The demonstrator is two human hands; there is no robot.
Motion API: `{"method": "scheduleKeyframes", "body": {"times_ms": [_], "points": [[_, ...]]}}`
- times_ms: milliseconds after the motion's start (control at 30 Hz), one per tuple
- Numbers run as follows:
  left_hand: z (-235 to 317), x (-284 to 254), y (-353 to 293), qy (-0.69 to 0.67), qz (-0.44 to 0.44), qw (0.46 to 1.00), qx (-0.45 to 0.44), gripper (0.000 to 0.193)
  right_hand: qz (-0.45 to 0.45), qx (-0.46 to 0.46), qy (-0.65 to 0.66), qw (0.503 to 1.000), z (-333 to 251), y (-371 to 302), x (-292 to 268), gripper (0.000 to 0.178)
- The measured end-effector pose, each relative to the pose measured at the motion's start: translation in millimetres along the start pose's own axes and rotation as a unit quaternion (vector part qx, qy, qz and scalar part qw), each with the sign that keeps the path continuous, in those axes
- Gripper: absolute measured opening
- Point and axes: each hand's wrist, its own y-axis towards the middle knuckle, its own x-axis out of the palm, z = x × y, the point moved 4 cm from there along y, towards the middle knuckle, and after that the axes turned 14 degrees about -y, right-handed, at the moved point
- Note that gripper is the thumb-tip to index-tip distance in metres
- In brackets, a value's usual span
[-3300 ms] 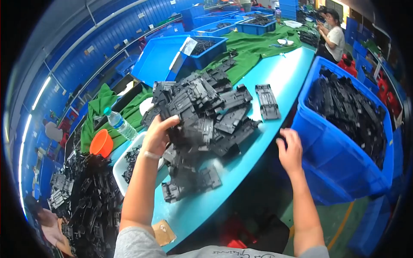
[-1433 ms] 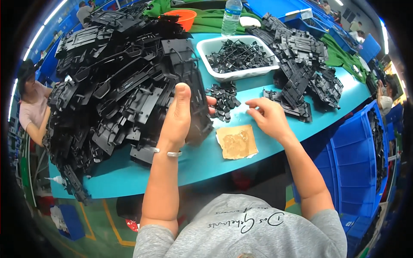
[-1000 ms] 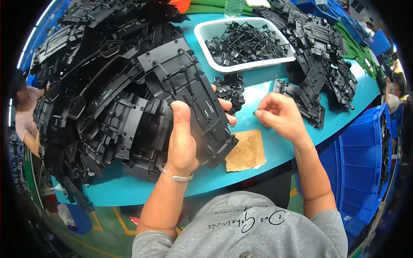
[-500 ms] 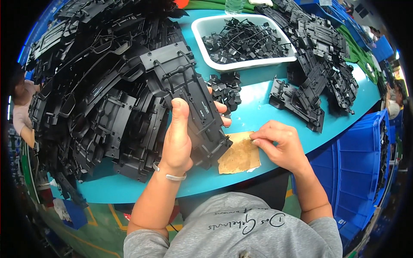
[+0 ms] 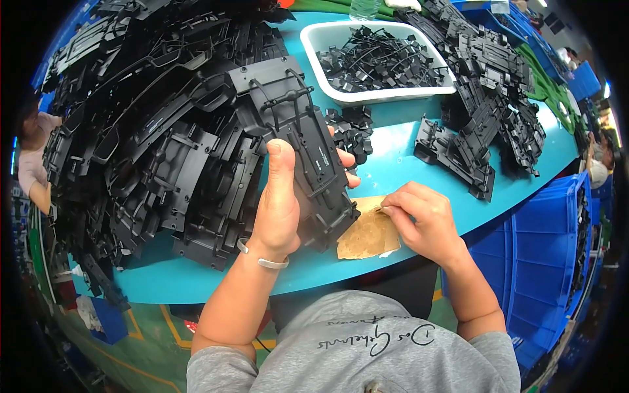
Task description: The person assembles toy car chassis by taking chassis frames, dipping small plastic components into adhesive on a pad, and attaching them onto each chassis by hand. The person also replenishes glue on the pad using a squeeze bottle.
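Black moulded plastic in the left hand (image 5: 278, 219): one long part (image 5: 313, 154), tilted, ribbed side facing up. Thumb lies along its near side, fingertips show past the far edge; grip closed firmly on it. Part is held over the near side of the turquoise table (image 5: 396, 145), between the big heap of similar parts (image 5: 164, 177) and a tan card (image 5: 367, 237), its lower end just beside the card. Cannot tell whether its upper end touches the heap.

Change noted: right hand (image 5: 427, 223) has come down from bare tabletop near the loose cluster of small black pieces (image 5: 357, 134) to the card's upper right corner. Thumb and forefinger are drawn together there, over the shiny, smeared-looking surface. Cannot tell whether a small piece is pinched between them. Left hand has barely shifted over the same span.

Meaning, as I judge it: the active step now sits at the card, with the left hand simply keeping the long part ready close by.

Beyond: white tub (image 5: 393, 97) of more small pieces; single part (image 5: 453, 159) on the table, next to a second pile (image 5: 488, 65).
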Motion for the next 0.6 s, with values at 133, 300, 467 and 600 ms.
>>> {"method": "scheduleKeyframes", "body": {"times_ms": [133, 300, 467, 600], "points": [[2, 1, 1, -0.018, 0.0, 1.0, 0.0, 0.086, 0.017, 0.042, 0.028, 0.999, 3, -4, 2, 0.005], [2, 0, 4, -0.061, -0.008, 0.998, -0.017, 0.098, 0.026, 0.014, -0.01, 1.0, -2, -4, -3, 0.005], [2, 5, 2, -0.076, -0.022, 0.995, -0.062, 0.086, 0.066, 0.058, 0.061, 0.994, 1, 9, -29, 0.007], [-3, 14, -4, -0.102, -0.076, 0.984, -0.121, 0.086, 0.13, 0.091, 0.18, 0.971, 11, 33, -56, 0.004]]}}
